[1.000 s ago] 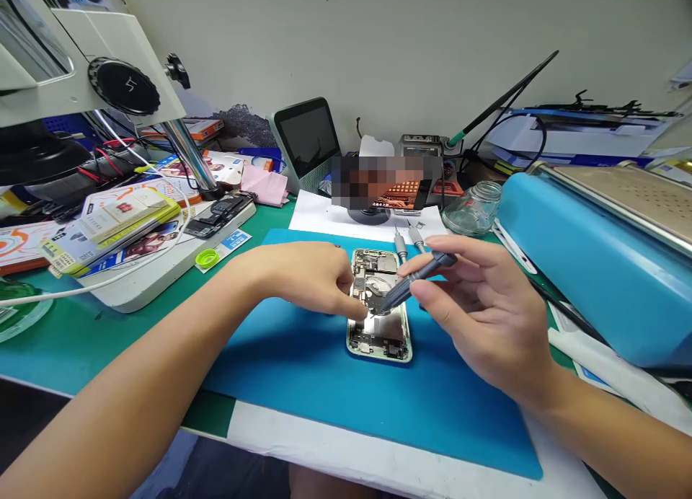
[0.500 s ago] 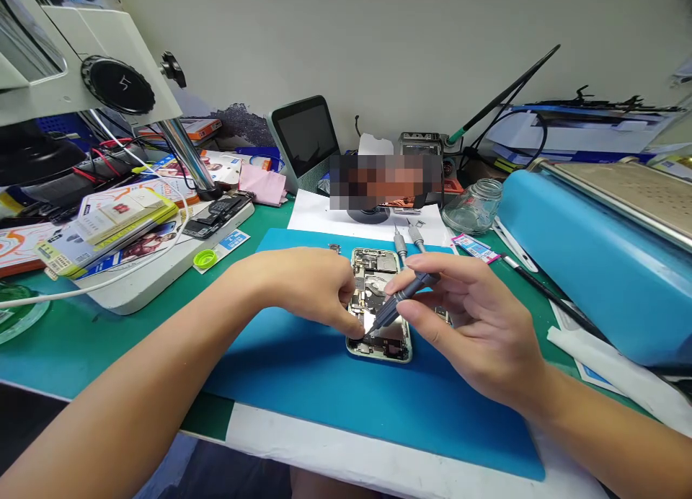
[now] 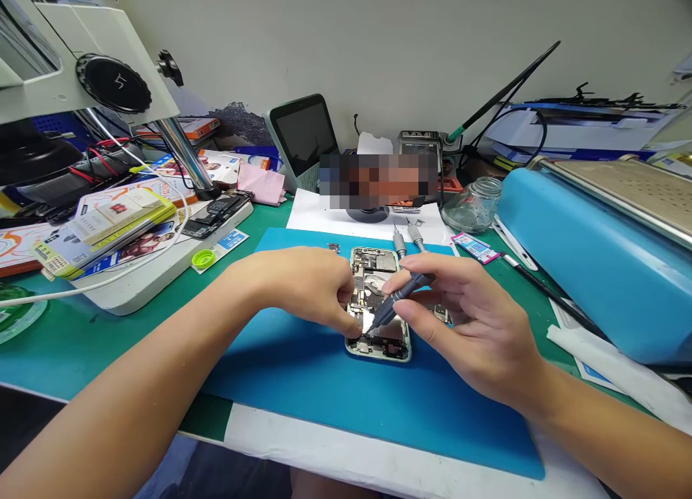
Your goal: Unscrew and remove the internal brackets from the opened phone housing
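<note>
Having a white microscope arm [image 3: 111, 84] at the far left, with boxes [image 3: 130, 218] beside its post [image 3: 187, 156], seemingly set aside from the middle. Resting the left hand [image 3: 313, 283] along the left edge of an opened phone [image 3: 374, 286], with fingers curled and thumb extended onto it, likely for steadiness; hiding any actual grip, so impossible to tell. Supporting the phone flat on a blue mat [image 3: 335, 412] atop the counter [image 3: 32, 362], innards up, probably for access from above. Pinching a dark grey pen-like tool [image 3: 389, 311] between thumb and fingers of the right hand [image 3: 476, 326], slanting down leftward to the phone's near half, perhaps for fine control. Having two grey tools [image 3: 416, 236] at the phone's far side, seemingly within reach. Having a glass jar [image 3: 476, 207] and a blue machine [image 3: 584, 254] farther right.
</note>
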The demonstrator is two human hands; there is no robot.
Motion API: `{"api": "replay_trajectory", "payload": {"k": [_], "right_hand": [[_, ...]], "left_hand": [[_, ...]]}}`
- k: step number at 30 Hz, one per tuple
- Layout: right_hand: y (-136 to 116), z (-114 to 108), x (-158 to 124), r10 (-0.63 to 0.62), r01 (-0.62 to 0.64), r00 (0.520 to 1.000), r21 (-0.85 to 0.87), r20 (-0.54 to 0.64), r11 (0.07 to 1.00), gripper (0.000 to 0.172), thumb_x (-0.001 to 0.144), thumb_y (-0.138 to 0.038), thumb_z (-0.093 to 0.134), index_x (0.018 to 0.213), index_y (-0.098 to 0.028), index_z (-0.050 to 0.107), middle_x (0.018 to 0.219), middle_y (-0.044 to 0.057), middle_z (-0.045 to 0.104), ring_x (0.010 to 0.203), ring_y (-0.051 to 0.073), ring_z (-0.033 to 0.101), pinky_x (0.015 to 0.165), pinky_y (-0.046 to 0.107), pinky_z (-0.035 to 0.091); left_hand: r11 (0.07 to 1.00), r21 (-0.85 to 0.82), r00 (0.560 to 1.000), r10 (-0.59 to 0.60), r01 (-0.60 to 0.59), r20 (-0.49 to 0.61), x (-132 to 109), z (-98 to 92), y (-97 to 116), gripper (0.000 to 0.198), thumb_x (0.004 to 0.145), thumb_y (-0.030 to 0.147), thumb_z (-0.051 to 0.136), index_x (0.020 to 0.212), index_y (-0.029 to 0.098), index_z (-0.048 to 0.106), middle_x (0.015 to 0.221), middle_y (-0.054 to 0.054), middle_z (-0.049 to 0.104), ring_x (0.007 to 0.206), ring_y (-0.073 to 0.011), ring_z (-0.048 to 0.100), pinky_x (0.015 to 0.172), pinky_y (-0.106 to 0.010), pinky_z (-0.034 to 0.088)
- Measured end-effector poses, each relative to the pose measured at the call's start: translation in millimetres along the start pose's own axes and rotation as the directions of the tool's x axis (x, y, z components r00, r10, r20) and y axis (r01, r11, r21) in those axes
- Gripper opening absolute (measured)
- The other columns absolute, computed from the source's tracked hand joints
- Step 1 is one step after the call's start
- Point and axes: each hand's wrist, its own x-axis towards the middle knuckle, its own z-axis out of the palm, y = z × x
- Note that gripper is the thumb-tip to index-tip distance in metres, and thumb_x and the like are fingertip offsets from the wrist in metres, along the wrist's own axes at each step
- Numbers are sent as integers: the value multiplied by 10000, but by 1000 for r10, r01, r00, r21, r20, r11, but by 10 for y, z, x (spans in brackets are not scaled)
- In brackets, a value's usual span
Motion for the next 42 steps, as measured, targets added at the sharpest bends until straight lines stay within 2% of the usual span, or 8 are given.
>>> {"api": "replay_trajectory", "payload": {"k": [10, 22, 25, 29, 34, 42], "right_hand": [[2, -1, 15, -18, 18, 1000, -16, -16, 1000, 465, 972, -71, 684, 1354, -324, 603, 1127, -1, 733, 1012, 116, 755, 864, 225, 692], [7, -19, 11, -19, 14, 997, -60, -76, 998, 421, 964, -96, 700, 1313, -315, 616, 1071, 7, 747, 962, 154, 775, 828, 279, 702], [24, -33, 24, -15, 4, 990, -80, -139, 997, 417, 965, -105, 700, 1311, -319, 611, 1059, 3, 746, 931, 147, 770, 823, 275, 687], [30, -74, 59, -4, -26, 969, -117, -248, 993, 393, 961, -126, 714, 1293, -315, 621, 1050, 4, 753, 889, 149, 761, 795, 284, 686], [27, -125, 114, -13, -23, 939, -100, -343, 995, 383, 952, -134, 721, 1280, -313, 637, 1041, 8, 767, 893, 169, 767, 777, 303, 694], [78, -150, 119, -15, -14, 929, -74, -369, 997, 403, 958, -124, 721, 1306, -312, 640, 1058, -4, 764, 933, 146, 762, 833, 268, 687]], "left_hand": [[1000, -9, 1000, 15, -15, -7, 18, 11, -24, 367, 785, 465, 740, 551, 239, 569, 508, 36, 544, 464, -154, 444, 436, -302, 270], [997, -38, 997, 67, -68, -31, -1, -1, -46, 353, 798, 437, 734, 555, 228, 583, 509, 31, 559, 465, -158, 484, 435, -288, 270], [992, -40, 990, 115, -119, -87, -10, -13, -48, 280, 829, 374, 731, 610, 224, 640, 553, 41, 589, 508, -143, 509, 465, -267, 299], [982, -20, 963, 182, -189, -200, 19, -10, -24, 114, 879, 310, 742, 805, 234, 783, 651, 40, 655, 574, -126, 548, 532, -244, 334], [967, -12, 933, 243, -255, -265, 100, 53, 19, 172, 940, 381, 744, 907, 235, 828, 709, 26, 720, 590, -124, 579, 544, -244, 337], [956, 22, 900, 284, -293, -330, 172, 136, 44, 217, 1013, 284, 669, 895, 190, 825, 753, -11, 778, 600, -130, 629, 553, -258, 340]]}}
